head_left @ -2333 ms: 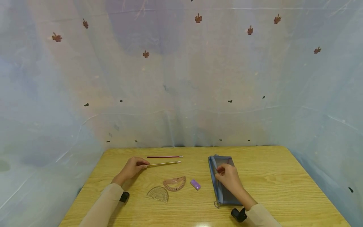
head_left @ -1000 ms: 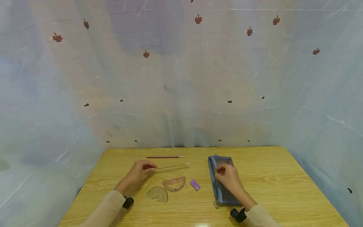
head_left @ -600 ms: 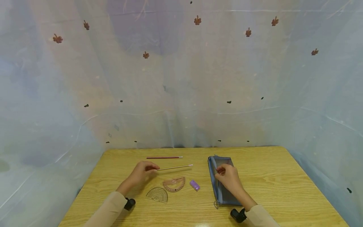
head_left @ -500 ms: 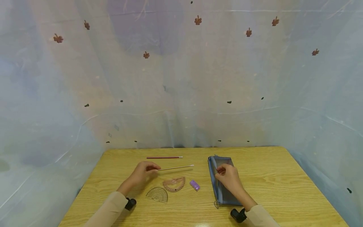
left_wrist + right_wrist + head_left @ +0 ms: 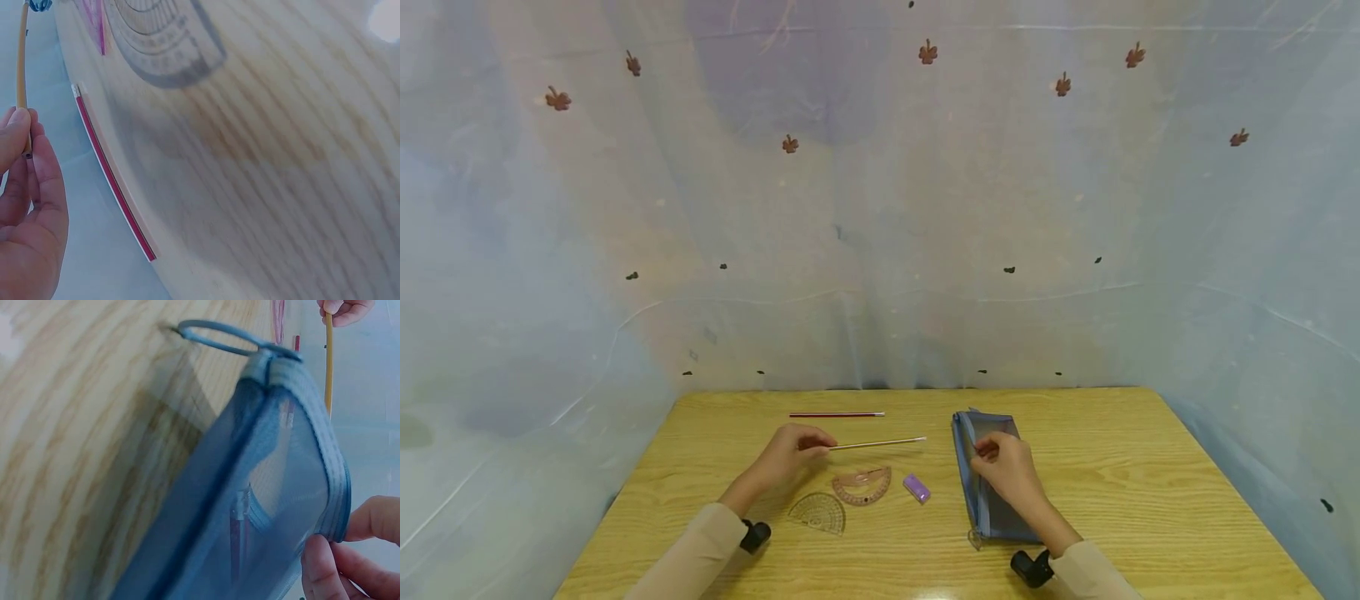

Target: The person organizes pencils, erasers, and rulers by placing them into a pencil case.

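My left hand (image 5: 793, 454) pinches a yellow pencil (image 5: 880, 443) near one end, above the table, its white-tipped end toward the right. In the left wrist view, thumb and fingers close on that pencil (image 5: 22, 69). My right hand (image 5: 1009, 467) holds the zipped edge of a blue mesh pencil case (image 5: 1011, 521). The right wrist view shows the case's edge (image 5: 334, 481) between thumb and fingers, its mouth parted. Through the mesh shows a reddish pencil (image 5: 237, 537) with a metal band. A dark red pencil (image 5: 837, 414) lies behind the left hand.
On the wooden table (image 5: 1150, 483), a pink protractor (image 5: 862, 497), a clear protractor (image 5: 820, 514) and a purple eraser (image 5: 917, 488) lie between the hands. A ring (image 5: 974, 540) hangs from the case's near corner. A pale printed curtain (image 5: 880, 208) stands behind the table.
My left hand has moved to the right, bringing the yellow pencil off the table and closer to the pencil case. The right hand has stayed on the case's edge.
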A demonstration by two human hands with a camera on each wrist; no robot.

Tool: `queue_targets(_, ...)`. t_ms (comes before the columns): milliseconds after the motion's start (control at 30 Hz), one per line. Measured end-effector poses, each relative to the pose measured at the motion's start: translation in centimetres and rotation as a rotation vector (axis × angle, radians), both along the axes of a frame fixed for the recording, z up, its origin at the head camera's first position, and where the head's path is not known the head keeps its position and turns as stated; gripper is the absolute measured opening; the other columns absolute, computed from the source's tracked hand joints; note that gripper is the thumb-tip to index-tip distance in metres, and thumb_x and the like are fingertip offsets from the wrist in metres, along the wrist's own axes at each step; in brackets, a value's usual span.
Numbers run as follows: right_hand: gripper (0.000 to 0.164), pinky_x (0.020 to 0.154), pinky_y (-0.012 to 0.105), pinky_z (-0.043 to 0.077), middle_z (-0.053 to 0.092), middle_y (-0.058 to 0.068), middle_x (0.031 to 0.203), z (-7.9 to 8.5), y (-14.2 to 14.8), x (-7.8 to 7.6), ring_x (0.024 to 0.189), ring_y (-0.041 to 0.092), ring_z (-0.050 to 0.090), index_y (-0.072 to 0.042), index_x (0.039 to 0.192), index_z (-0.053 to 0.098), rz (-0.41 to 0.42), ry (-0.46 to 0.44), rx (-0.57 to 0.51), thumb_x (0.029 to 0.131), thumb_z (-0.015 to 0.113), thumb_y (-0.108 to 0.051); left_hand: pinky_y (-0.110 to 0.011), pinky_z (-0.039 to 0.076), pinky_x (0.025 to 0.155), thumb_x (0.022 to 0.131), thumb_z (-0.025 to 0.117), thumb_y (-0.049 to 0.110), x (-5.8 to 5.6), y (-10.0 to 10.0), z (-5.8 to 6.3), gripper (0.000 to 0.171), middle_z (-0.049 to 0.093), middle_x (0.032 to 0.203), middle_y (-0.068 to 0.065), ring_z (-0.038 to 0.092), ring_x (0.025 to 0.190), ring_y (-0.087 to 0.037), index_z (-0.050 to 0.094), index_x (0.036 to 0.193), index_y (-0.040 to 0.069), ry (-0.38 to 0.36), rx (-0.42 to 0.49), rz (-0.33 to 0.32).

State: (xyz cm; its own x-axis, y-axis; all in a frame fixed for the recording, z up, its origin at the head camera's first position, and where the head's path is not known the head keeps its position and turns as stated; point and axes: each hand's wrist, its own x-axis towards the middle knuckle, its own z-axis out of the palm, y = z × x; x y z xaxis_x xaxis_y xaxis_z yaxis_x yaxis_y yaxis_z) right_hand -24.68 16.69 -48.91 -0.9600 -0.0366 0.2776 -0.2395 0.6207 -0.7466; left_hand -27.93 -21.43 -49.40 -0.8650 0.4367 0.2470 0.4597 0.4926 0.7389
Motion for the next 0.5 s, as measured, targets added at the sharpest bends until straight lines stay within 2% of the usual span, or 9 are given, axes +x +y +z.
queue_targets(267,0.014,0.062,0.028,0.055,0.067,0.006,0.081,0.2,0.1,-0.1,0.072,0.017,0.064,0.003,0.093,0.072,-0.002,0.004,-0.008,0.080,0.075,0.006,-0.030,0.057,0.078,0.095,0.065,0.001,-0.2,1.0,0.2,0.016,0.072,0.104,-0.009,0.068,0.091,-0.022,0.075,0.108,0.002,-0.007,-0.007,0.012)
queue_targets(500,0.014,0.061,0.027,0.055,0.067,0.006,0.080,0.2,0.1,0.0,0.071,0.017,0.064,0.003,0.092,0.072,-0.006,0.007,-0.007,0.079,0.075,0.006,-0.028,0.056,0.078,0.096,0.065,0.004,0.0,2.1,0.2,0.016,0.072,0.104,-0.009,0.068,0.091,-0.022,0.075,0.108,0.002,-0.067,0.019,0.015)
